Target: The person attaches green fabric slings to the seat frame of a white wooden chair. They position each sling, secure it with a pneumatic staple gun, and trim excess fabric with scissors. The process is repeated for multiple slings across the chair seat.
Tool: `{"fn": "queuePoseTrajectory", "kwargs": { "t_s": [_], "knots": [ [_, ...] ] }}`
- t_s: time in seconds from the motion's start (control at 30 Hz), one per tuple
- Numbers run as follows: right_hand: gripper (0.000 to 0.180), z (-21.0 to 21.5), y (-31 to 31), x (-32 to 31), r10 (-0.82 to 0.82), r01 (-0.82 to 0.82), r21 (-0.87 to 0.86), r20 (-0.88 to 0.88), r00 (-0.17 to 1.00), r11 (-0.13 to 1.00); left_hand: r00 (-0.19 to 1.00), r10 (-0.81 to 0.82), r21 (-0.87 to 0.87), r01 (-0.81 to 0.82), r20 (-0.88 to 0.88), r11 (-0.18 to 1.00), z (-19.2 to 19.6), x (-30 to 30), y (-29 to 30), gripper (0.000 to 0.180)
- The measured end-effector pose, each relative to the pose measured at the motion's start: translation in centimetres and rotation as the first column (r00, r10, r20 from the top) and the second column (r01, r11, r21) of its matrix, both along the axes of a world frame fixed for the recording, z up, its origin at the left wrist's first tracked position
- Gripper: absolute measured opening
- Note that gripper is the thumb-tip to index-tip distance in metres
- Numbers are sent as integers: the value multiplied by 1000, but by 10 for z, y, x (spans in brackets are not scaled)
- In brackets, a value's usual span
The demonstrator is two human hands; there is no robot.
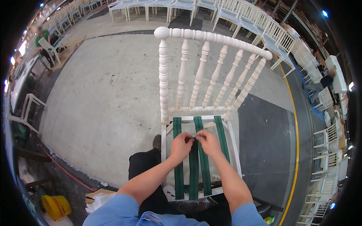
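Observation:
A white chair frame (238,160) with turned spindles in its back (196,84) stands before me, its seat open. Several dark green webbing straps run across the seat from front to back. My left hand (181,146) and my right hand (209,143) meet above the middle of the seat, fingertips pinched close together. Between them is the dark far end of one green strap (193,173), which runs back to the front rail. Neighbouring straps, the left one (178,177) and the right one (221,135), lie beside my hands. My fingers partly hide the strap's end.
Rows of white chairs (230,15) line the far side, with more chairs (325,98) along the right beyond a yellow floor line (296,143). A yellow bucket (56,207) stands lower left, near a red hose (71,175). At far left a person in green (42,39) sits.

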State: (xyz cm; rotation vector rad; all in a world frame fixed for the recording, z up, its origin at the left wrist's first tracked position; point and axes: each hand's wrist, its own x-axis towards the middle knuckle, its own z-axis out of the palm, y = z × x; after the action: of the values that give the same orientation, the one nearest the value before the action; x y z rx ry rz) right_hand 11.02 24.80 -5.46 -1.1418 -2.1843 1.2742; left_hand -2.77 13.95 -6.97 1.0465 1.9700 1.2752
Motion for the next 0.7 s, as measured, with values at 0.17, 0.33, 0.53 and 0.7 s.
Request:
{"fn": "queuePoseTrajectory", "kwargs": {
  "t_s": [0.17, 0.33, 0.53, 0.7],
  "knots": [
    [15, -46, 66, -53, 9, -33, 160, 148, 989, 987, 973, 22, -47, -34, -231, 998, -32, -26, 22, 32],
    [14, -79, 99, -86, 32, -94, 172, 331, 943, 981, 874, -38, 6, 46, -484, 999, -55, -26, 32, 42],
    [23, -96, 102, -90, 2, -109, 191, 487, 873, 975, 826, -179, -167, 104, -535, 980, -67, -22, 38, 61],
    [22, -89, 104, -91, 68, -208, 252, 471, 880, 945, 808, -247, -290, 100, -535, 952, -71, -19, 41, 70]
  ]
}}
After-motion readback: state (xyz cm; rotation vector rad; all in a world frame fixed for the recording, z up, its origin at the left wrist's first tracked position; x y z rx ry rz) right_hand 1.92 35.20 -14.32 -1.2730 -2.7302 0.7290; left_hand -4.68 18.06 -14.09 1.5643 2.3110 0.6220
